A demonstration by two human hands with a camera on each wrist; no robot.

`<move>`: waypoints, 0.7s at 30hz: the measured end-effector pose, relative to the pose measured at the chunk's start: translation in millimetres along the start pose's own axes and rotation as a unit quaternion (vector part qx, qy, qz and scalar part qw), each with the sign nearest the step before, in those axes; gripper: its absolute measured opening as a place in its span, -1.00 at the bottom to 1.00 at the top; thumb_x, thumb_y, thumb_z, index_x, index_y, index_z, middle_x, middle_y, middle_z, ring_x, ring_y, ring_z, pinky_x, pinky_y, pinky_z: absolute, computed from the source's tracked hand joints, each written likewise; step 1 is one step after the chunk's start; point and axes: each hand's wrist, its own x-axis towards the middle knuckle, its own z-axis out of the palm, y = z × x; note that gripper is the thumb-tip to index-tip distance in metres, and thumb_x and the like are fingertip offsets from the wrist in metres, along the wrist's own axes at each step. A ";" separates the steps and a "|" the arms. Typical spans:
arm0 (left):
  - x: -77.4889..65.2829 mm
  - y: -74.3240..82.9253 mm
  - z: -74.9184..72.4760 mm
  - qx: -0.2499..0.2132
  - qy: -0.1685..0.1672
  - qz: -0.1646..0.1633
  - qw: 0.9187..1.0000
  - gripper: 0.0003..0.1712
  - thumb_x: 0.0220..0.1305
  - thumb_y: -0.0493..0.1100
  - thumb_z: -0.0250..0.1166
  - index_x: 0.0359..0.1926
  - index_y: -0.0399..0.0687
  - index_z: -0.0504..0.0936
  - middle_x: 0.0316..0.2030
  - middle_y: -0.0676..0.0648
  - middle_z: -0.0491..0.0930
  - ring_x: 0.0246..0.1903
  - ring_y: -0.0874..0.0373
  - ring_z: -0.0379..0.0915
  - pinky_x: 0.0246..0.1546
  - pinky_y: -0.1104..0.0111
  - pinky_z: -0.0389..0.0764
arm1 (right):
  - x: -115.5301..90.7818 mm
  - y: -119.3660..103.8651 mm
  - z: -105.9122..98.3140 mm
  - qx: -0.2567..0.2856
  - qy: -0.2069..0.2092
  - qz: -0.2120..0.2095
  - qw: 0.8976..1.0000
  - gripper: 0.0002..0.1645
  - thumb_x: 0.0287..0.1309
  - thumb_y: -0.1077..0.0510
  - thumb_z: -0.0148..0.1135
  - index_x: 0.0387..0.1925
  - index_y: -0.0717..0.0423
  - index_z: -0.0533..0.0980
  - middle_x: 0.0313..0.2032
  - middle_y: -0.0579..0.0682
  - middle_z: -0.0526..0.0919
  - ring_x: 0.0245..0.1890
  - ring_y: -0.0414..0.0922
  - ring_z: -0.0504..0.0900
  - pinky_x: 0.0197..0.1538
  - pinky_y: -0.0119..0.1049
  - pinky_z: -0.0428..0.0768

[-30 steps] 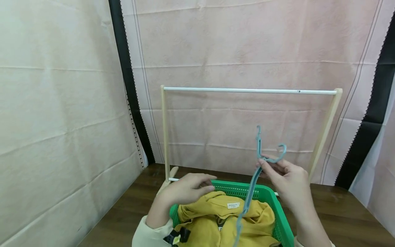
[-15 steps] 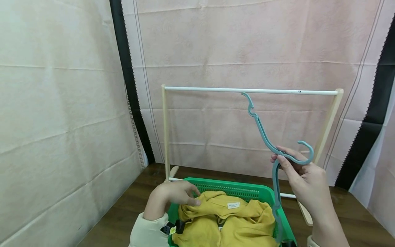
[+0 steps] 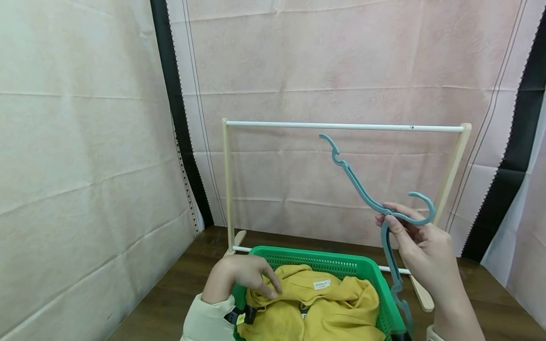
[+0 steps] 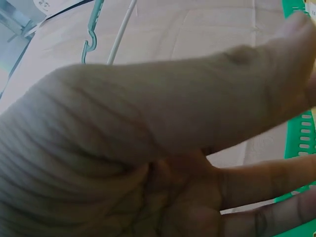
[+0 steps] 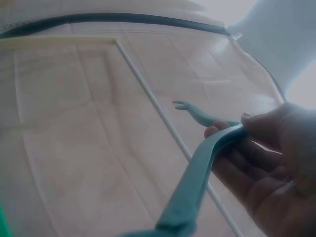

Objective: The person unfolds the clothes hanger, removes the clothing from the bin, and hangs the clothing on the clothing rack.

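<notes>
My right hand [image 3: 426,246] pinches a light blue clothes hanger [image 3: 358,184] near the base of its hook, between thumb and fingers. The hanger is tilted: its hook points right, one arm reaches up and left, the other hangs down past the basket's right side. Over the left part of the green basket [image 3: 315,257], my left hand [image 3: 243,277] hovers with fingers bent loosely downward and nothing in them. Its fingertips overlap the yellow garment [image 3: 332,312] in the head view. That garment lies in the basket, collar and white label toward the back.
Behind the basket stands a clothes rack with a white top bar [image 3: 341,125] and cream side posts [image 3: 228,189]. Its lower bar runs behind the basket. A dark wooden table [image 3: 170,293] carries everything, with pale fabric walls [image 3: 106,142] around it.
My right hand has moved right with the hanger, which has turned so its arms spread into view. My left hand has drawn left and down toward the garment.
</notes>
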 end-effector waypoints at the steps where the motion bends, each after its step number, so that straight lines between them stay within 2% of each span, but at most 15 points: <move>1: 0.3 0.2 0.0 0.002 -0.002 -0.006 1.000 -0.81 0.29 -0.05 0.41 -0.09 0.19 0.80 0.04 0.15 0.66 0.14 0.06 0.53 0.03 0.17 0.60 | -0.1 0.1 0.0 0.002 0.000 0.000 1.000 -0.52 0.32 0.36 0.26 0.18 -0.11 0.60 -0.22 -0.07 0.76 -0.24 -0.35 0.71 -0.47 -0.51 0.46; 4: 0.5 0.8 -0.2 0.006 0.001 -0.017 1.000 -0.80 0.30 -0.04 0.40 -0.08 0.13 0.80 -0.01 0.14 0.68 0.06 0.14 0.57 0.01 0.16 0.62 | -0.2 0.1 -0.4 0.006 -0.002 -0.001 1.000 -0.50 0.30 0.38 0.27 0.18 -0.12 0.60 -0.23 -0.06 0.76 -0.25 -0.34 0.72 -0.50 -0.49 0.45; 7: 1.2 1.5 -0.4 0.020 0.020 -0.003 1.000 -0.82 0.31 -0.04 0.40 -0.11 0.10 0.81 -0.10 0.17 0.70 -0.08 0.24 0.61 -0.07 0.23 0.64 | 0.3 0.4 -1.0 0.011 -0.006 -0.007 1.000 -0.51 0.30 0.39 0.26 0.18 -0.08 0.60 -0.23 -0.04 0.76 -0.24 -0.32 0.73 -0.41 -0.56 0.52; 12: 2.9 1.0 -0.9 0.027 0.097 0.038 0.994 -0.90 0.27 -0.05 0.43 -0.25 0.08 0.81 -0.30 0.23 0.69 -0.31 0.35 0.57 -0.28 0.39 0.60 | 0.4 2.4 -2.1 0.023 -0.020 -0.012 0.999 -0.54 0.31 0.40 0.24 0.17 0.01 0.60 -0.21 -0.03 0.77 -0.21 -0.32 0.73 -0.22 -0.58 0.60; 16: 4.8 0.6 -3.7 0.030 0.163 0.073 0.984 -0.96 0.25 -0.13 0.45 -0.36 0.09 0.77 -0.40 0.23 0.66 -0.41 0.34 0.53 -0.33 0.35 0.58 | 0.1 3.7 -3.4 0.023 -0.029 -0.008 0.999 -0.57 0.34 0.38 0.22 0.16 0.00 0.60 -0.22 -0.12 0.75 -0.21 -0.32 0.73 -0.19 -0.56 0.61; 17: 5.1 0.7 -4.8 0.039 0.181 0.079 0.979 -0.93 0.25 -0.15 0.44 -0.39 0.10 0.76 -0.42 0.23 0.66 -0.43 0.34 0.52 -0.19 0.32 0.56 | 0.2 4.0 -3.6 0.022 -0.030 -0.007 0.999 -0.58 0.35 0.38 0.21 0.16 0.00 0.60 -0.22 -0.13 0.74 -0.22 -0.32 0.73 -0.19 -0.56 0.61; 19: 5.7 0.8 -6.8 0.046 0.215 0.089 0.971 -0.92 0.26 -0.19 0.44 -0.39 0.08 0.74 -0.45 0.21 0.66 -0.45 0.33 0.52 -0.18 0.25 0.56 | 0.5 4.7 -4.0 0.022 -0.034 -0.004 0.999 -0.60 0.37 0.37 0.18 0.15 -0.01 0.60 -0.22 -0.13 0.73 -0.23 -0.32 0.73 -0.19 -0.56 0.61; 21: 6.3 1.0 -8.3 0.051 0.254 0.085 0.962 -0.93 0.25 -0.21 0.43 -0.36 0.06 0.72 -0.45 0.21 0.65 -0.43 0.34 0.52 -0.12 0.22 0.54 | 0.3 5.8 -4.3 0.023 -0.041 0.000 0.999 -0.61 0.39 0.36 0.16 0.15 -0.01 0.60 -0.23 -0.12 0.71 -0.24 -0.33 0.73 -0.18 -0.55 0.61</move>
